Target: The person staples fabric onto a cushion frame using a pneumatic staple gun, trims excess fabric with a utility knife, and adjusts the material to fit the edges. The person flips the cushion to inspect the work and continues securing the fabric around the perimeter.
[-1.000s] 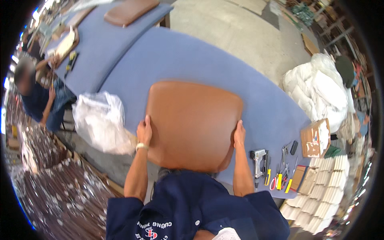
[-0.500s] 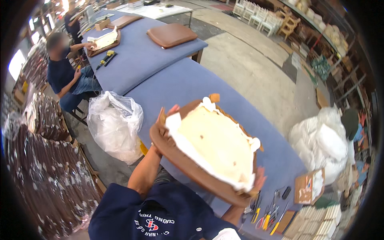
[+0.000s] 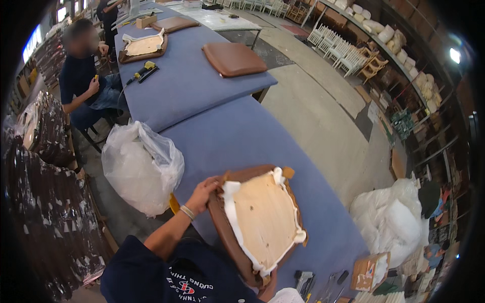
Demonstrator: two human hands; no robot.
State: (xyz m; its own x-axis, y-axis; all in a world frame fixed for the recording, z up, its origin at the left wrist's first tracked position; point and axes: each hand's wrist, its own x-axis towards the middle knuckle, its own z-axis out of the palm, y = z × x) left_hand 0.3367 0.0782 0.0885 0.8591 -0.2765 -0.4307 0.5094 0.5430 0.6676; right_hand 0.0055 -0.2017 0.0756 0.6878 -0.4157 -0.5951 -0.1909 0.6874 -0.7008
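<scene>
A chair seat cushion (image 3: 262, 217) lies underside up on the blue padded table, right in front of me. Its pale wooden board is framed by white wadding, with a brown leather-like cover loose around the edges. My left hand (image 3: 203, 194) grips the cover at the far left corner, thumb on top. At the near corner my right hand (image 3: 270, 287) holds the rim; most of its fingers are hidden by the cushion.
A clear plastic bag of white filling (image 3: 144, 169) stands left of the table (image 3: 222, 131). Pliers and other hand tools (image 3: 331, 285) lie near right by a cardboard box (image 3: 371, 271). Farther off are a brown cushion (image 3: 235, 59), a stapler (image 3: 142, 72) and a seated co-worker (image 3: 83, 70).
The cushion has come down from a raised, tilted hold to lie on the table. Both my hands moved down with it. The co-worker's hand has left the far cushion.
</scene>
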